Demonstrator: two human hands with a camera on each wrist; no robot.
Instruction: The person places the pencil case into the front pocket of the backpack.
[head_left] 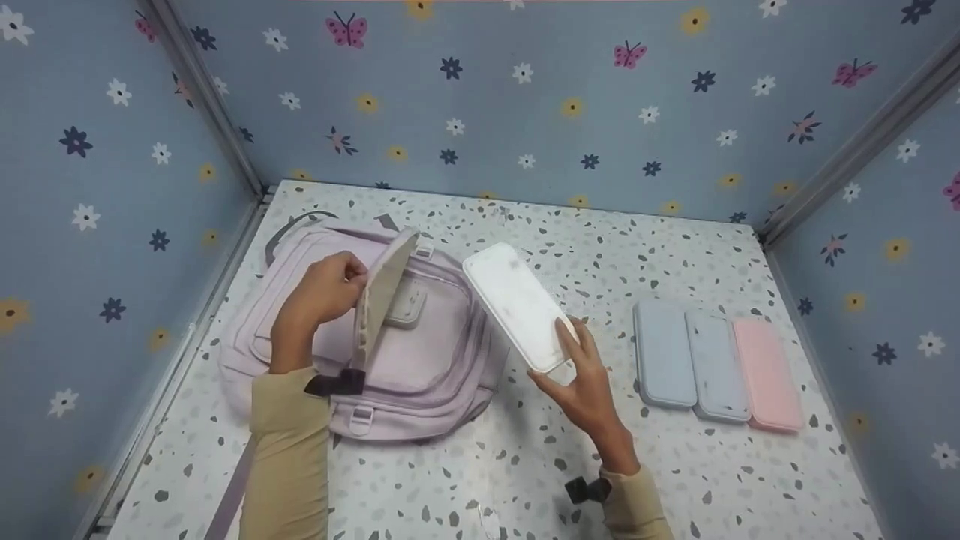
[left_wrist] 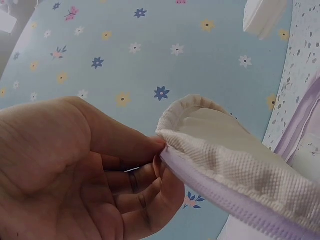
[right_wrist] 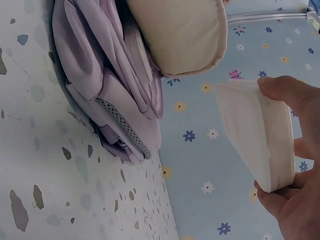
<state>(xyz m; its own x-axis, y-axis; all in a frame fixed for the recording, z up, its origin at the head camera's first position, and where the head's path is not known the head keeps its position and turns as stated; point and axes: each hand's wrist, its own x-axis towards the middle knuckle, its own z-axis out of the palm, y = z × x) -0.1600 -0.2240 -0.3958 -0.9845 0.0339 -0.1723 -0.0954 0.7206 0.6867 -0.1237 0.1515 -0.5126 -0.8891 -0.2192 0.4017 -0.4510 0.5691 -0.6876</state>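
Note:
A lavender backpack (head_left: 420, 356) lies on the speckled table, its front pocket unzipped. My left hand (head_left: 319, 289) pinches the zippered edge of the pocket flap (head_left: 388, 289) between thumb and fingers and holds it up; the beige lining shows in the left wrist view. Inside the pocket sits a pale grey case (head_left: 406, 304), partly hidden by the flap. My right hand (head_left: 586, 386) grips a white, flat, rounded rectangular case (head_left: 517, 304) by its near end. That case is tilted, in the air just right of the backpack.
On the right of the table, two pale blue-grey cases (head_left: 665, 356) and a pink case (head_left: 769, 375) lie side by side. A backpack strap (head_left: 231, 495) trails toward the front. Flower-patterned panels (head_left: 510, 97) enclose the table at the back and sides.

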